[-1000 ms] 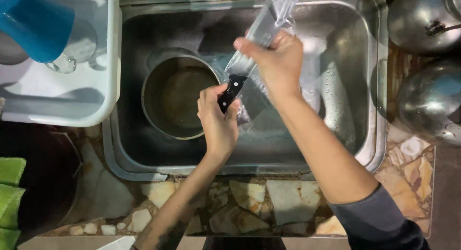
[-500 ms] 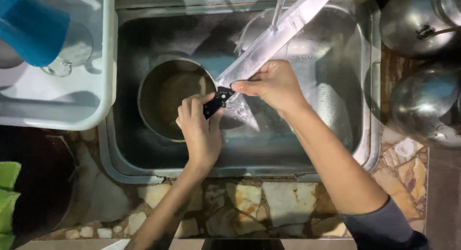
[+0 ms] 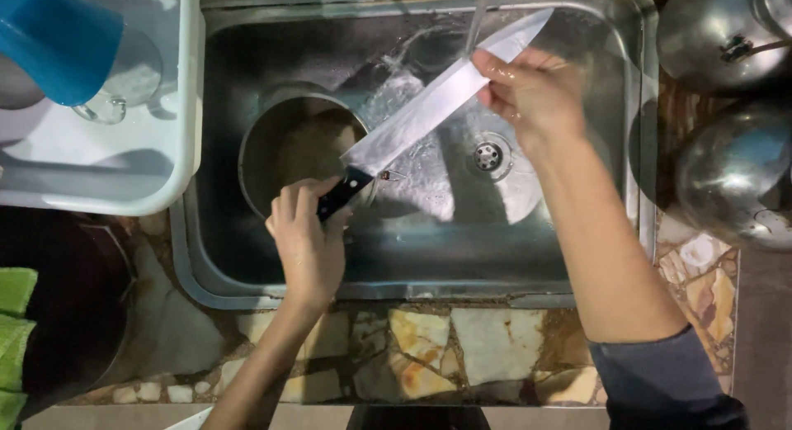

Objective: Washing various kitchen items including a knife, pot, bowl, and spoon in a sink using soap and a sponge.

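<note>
Step in hand: you are rinsing a large kitchen knife (image 3: 437, 108) under the thin stream of tap water (image 3: 477, 21) over the steel sink (image 3: 412, 257); I judge this the washing stage, not yet the putting away.
Left hand (image 3: 307, 240): clamped round the knife's black handle (image 3: 342, 192), low and near the front of the sink.
Right hand (image 3: 532, 87): fingers pinched on the blade close to its tip, wet, right where the water falls.
Hands together or apart: well apart, 1 at each end of the knife.
Knife position: held in the air, slanting from lower left up to upper right, above the drain (image 3: 488, 155) and beside the round metal pot (image 3: 297, 145) standing in the sink.
Around you: a white dish rack (image 3: 124, 174) with a blue cup (image 3: 54, 34) and a clear glass (image 3: 111, 100) on the left; 2 steel vessels (image 3: 730, 174) on the right; the stone-patterned surface (image 3: 462, 347) in front.
Next move calls for: keeping your right fingers on the flat, away from the edge, and a firm handle grip, since wet steel slips easily.
</note>
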